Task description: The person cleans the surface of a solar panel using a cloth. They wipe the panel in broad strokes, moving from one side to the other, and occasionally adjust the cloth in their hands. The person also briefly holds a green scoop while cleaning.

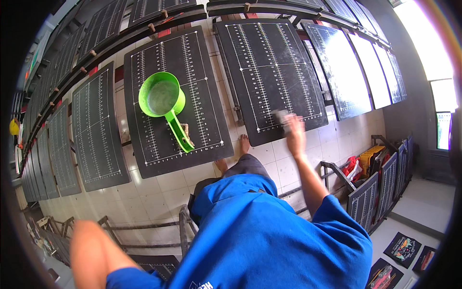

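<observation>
A blurred greyish pad (281, 117) is being grasped by the right hand (295, 128) at the lower right part of a black marked board (274, 72). The left hand is lying out of view; its grip cannot be told. A green dipper (180, 102) is being supported by the neighbouring board (192, 62) to the left, with a brownish block (186, 129) resting beside its handle.

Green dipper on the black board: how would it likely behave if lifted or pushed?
The green dipper may feel heavier than an empty one, since it appears to hold cloudy liquid. A sudden push could slosh that, as the top is open. Its long handle juts to one side, so lifting by the end might tip it.
</observation>
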The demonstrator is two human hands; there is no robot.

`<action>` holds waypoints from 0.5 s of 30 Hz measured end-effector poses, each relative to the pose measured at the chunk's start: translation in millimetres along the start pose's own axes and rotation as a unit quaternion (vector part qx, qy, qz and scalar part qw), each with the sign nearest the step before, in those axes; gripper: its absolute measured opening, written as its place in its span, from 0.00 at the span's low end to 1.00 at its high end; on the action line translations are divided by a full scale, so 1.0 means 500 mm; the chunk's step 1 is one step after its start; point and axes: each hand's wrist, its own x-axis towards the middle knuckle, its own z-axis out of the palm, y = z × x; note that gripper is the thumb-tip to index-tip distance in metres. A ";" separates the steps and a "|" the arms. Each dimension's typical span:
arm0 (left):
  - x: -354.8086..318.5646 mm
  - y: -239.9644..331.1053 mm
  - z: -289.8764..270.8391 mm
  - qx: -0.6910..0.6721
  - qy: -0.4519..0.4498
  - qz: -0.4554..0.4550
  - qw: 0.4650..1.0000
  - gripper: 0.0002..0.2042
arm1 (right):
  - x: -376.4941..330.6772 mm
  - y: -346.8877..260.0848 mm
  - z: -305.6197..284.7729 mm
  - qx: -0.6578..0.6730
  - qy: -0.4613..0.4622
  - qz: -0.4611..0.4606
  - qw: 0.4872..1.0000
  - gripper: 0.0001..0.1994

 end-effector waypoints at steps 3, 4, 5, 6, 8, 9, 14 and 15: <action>0.033 -0.031 0.020 -0.007 -0.061 -0.020 0.998 0.13 | 0.049 0.209 -0.067 0.044 0.118 0.313 0.941 0.23; 0.038 -0.041 0.025 -0.009 -0.068 -0.022 0.997 0.13 | 0.074 0.188 -0.087 0.052 0.128 0.322 0.937 0.23; 0.040 -0.050 0.033 -0.014 -0.075 -0.024 0.997 0.13 | 0.074 0.160 -0.091 0.055 0.134 0.334 0.931 0.22; 0.043 -0.060 0.034 -0.023 -0.080 -0.012 0.996 0.13 | 0.028 0.176 -0.010 -0.033 0.148 0.287 0.946 0.26; 0.046 -0.074 0.049 -0.024 -0.085 -0.029 0.996 0.13 | -0.010 -0.056 0.050 0.016 0.087 0.070 0.994 0.33; 0.044 -0.081 0.054 -0.029 -0.086 -0.033 0.995 0.12 | -0.032 -0.184 0.047 -0.020 0.044 -0.005 0.999 0.33; 0.050 -0.098 0.064 -0.047 -0.094 -0.031 0.994 0.12 | -0.041 -0.128 0.002 0.002 -0.001 -0.069 0.998 0.31; 0.052 -0.097 0.064 -0.050 -0.098 -0.032 0.993 0.12 | -0.038 -0.023 0.004 0.070 0.013 0.013 0.997 0.30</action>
